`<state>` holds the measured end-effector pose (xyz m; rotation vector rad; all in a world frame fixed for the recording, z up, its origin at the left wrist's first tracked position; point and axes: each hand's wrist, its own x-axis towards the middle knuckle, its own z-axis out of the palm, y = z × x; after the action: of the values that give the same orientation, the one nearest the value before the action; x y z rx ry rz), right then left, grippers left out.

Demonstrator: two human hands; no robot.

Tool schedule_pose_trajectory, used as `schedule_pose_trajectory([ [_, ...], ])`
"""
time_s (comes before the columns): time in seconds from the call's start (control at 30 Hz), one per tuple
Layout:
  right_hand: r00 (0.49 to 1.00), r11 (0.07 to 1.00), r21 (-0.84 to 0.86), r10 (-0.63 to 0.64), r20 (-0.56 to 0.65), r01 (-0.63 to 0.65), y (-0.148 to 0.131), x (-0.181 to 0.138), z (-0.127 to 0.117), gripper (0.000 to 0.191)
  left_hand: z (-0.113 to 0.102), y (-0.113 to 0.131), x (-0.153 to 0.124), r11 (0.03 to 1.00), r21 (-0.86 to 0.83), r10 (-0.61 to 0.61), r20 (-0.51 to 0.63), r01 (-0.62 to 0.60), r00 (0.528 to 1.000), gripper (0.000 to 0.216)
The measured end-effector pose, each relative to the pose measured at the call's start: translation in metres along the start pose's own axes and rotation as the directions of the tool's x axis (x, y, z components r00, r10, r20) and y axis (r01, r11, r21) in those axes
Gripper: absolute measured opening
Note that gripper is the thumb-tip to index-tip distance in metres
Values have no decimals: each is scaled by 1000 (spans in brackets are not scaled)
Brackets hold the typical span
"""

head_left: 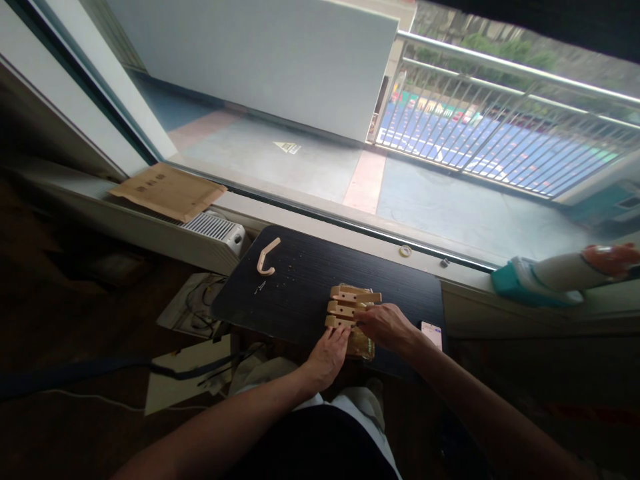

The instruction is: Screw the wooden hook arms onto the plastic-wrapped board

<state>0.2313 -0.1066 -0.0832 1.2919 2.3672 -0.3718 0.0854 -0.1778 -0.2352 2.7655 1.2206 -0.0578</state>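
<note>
Three pale wooden hooks with dark screw holes lie side by side on a shiny brownish pack [361,347] on the black table. My left hand [327,353] holds the nearest wooden hook [332,321] with its fingertips along the near edge. From the right, my right hand [387,325] reaches in with its fingers pinched near the right ends of the nearest and middle wooden hook [340,308]; whatever is in the pinch is hidden. The farthest wooden hook [345,294] is untouched. A loose wooden hook [262,259] lies at the table's far left, with small screws [259,287] nearby.
The black table [305,273] stands against the window sill. A phone [431,335] lies at its right edge. On the sill are a tape roll [405,251] and a small grey object [445,263]. A cardboard envelope [170,191] rests on the radiator [215,230]. A teal container [515,283] stands right.
</note>
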Motion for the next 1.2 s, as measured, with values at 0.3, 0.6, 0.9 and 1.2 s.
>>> schedule_pose_trajectory([
  [0.3, 999, 1000, 1, -22, 36, 22, 2, 4, 3, 27, 6, 1, -1, 1000, 5, 0, -30, 0, 1000, 49],
  [0.6, 1000, 1000, 8, 27, 13, -27, 0, 6, 7, 26, 3, 0, -1, 1000, -3, -1, -12, 1, 1000, 49],
  [0.9, 1000, 999, 23, -23, 22, 23, 2, -1, -2, 27, 7, 0, -2, 1000, -1, 8, -44, -8, 999, 49],
  [1.2, 1000, 1000, 7, 24, -4, -24, 0, 1, 3, 23, 6, 0, -1, 1000, 8, -1, -40, 2, 999, 48],
])
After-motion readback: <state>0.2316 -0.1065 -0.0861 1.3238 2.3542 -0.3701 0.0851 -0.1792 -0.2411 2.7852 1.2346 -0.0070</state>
